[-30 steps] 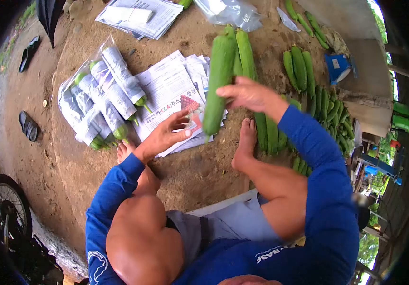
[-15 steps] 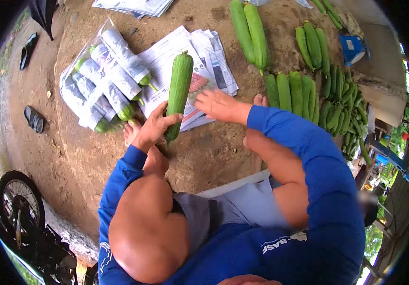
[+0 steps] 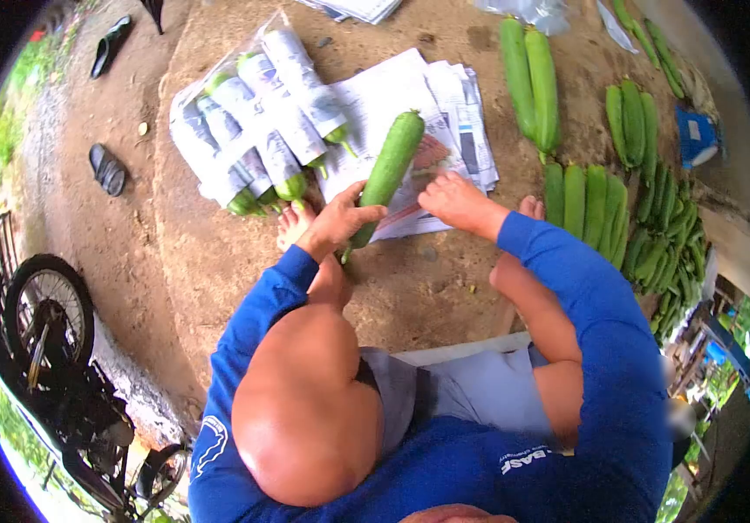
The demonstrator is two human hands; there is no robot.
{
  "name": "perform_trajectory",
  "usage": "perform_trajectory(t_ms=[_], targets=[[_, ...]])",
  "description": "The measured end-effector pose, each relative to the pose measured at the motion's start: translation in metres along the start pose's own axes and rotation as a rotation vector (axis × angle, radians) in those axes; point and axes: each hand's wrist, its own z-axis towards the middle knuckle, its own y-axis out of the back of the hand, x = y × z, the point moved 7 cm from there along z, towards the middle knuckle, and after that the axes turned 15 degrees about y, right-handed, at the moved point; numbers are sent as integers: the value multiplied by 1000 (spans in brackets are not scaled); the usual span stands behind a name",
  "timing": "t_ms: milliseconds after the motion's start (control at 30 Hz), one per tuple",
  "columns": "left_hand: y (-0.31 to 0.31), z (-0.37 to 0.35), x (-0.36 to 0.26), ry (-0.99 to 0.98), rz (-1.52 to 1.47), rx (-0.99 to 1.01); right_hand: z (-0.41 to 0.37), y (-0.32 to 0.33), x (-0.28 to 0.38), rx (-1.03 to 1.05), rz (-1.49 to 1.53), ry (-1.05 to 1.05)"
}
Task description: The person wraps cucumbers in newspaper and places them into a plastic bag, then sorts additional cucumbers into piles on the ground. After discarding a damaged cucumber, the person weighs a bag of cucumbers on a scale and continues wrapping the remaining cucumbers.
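My left hand (image 3: pixel 343 216) is wrapped around the lower end of a long green luffa gourd (image 3: pixel 390 166), which slants up over a stack of newspaper sheets (image 3: pixel 379 96). My right hand (image 3: pixel 460 202) is at the near right part of the stack, its fingers curled against the top newspaper sheet beside a reddish printed picture. The fingertips are partly hidden. Left of the stack lies a clear plastic bag (image 3: pixel 209 179) with several newspaper-wrapped gourds inside, their green ends showing.
Two large gourds (image 3: pixel 529 87) lie beyond my right hand. Rows of gourds (image 3: pixel 586 205) and a pile of smaller ones (image 3: pixel 667 244) spread along the right. More newspapers (image 3: pixel 357 7) and a plastic bag (image 3: pixel 528 13) lie at the back. Sandals (image 3: pixel 108 169) and a motorbike (image 3: pixel 51 314) are at left.
The view has shifted, so the scene sits farther right and lower. The gourd in my left hand tilts more to the right. My right hand's fingers have gone from spread to curled at the newspaper.
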Motion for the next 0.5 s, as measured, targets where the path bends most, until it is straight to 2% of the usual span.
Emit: perform_trajectory(t_ms=[33,100,200,300,367,433,500], targets=[[1,-3,-4,-33,17,-24,-1,-1,0,4,-1,1],[2,-1,-3,22,60,-14,-6,1,5,-6,-9,8],[3,7,-1,-103,51,-31,-6,10,4,-19,-34,2],[7,3,1,-23,108,-62,-7,-11,2,26,53,-8],[3,3,3,8,-3,-15,-8,-7,7,-18,-96,37],[0,6,6,-5,-36,-12,-14,13,12,-244,-219,36],[4,8,10,-31,51,-51,-8,-1,7,-145,-139,-12]])
